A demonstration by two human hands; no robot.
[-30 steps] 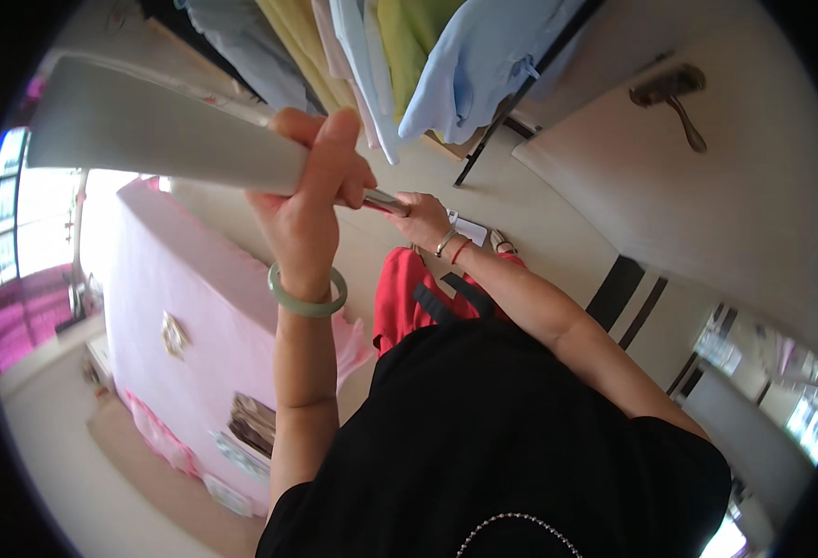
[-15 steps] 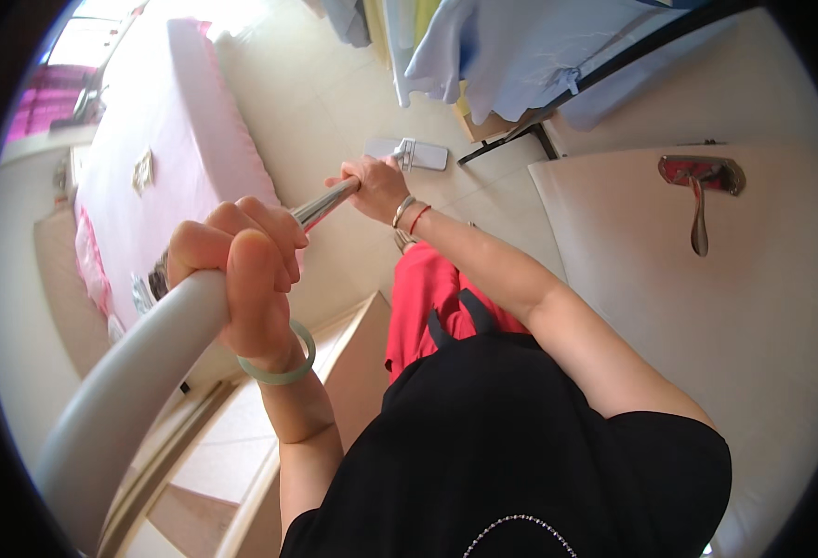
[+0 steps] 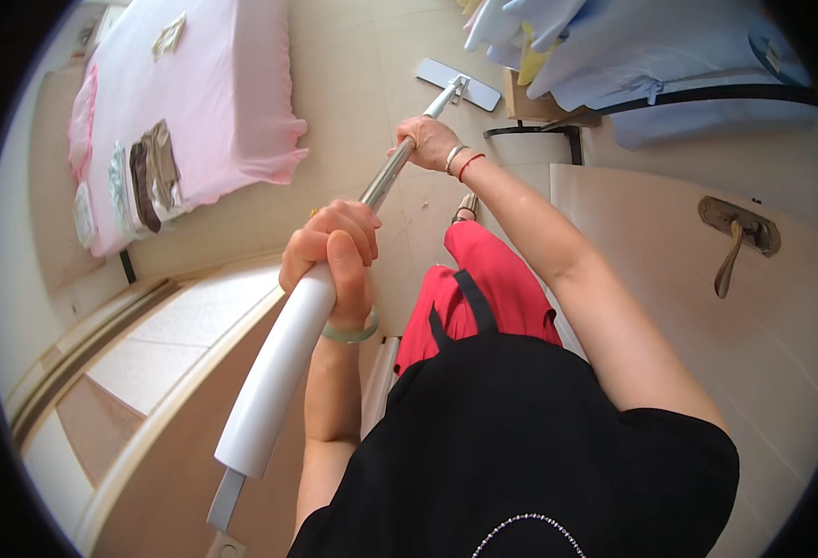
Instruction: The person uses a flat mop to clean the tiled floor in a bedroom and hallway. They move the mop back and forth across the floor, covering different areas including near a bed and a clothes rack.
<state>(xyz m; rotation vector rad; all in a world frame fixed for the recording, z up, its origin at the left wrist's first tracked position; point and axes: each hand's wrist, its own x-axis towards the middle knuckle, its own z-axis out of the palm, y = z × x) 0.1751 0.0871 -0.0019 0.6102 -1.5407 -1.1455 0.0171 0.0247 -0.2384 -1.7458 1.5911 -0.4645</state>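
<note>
Both of my hands are closed around the pole of a flat mop [image 3: 392, 177]. My left hand [image 3: 333, 256], with a pale green bangle at the wrist, grips the top end of the white handle sleeve. Farther down the metal pole, my right hand [image 3: 429, 144] is wrapped around it, a silver bracelet and a red string on its wrist. The mop's flat rectangular head [image 3: 479, 91] lies on the floor ahead, next to a cardboard box. My foot in a sandal [image 3: 466, 208] shows below my right hand.
A bed with a pink cover [image 3: 232, 112] stands at the left, folded clothes [image 3: 153, 177] on it. Blue garments [image 3: 651, 51] hang from a black-framed rack at the upper right, above the cardboard box [image 3: 525, 100]. A door with a metal handle [image 3: 732, 244] is on the right; a wooden cabinet [image 3: 186, 409] is at the lower left.
My view has shifted. The mop's handle end has swung rightward and both hands appear farther right in the picture, still gripping the pole. The mop head appears farther up and right, nearer the box.
</note>
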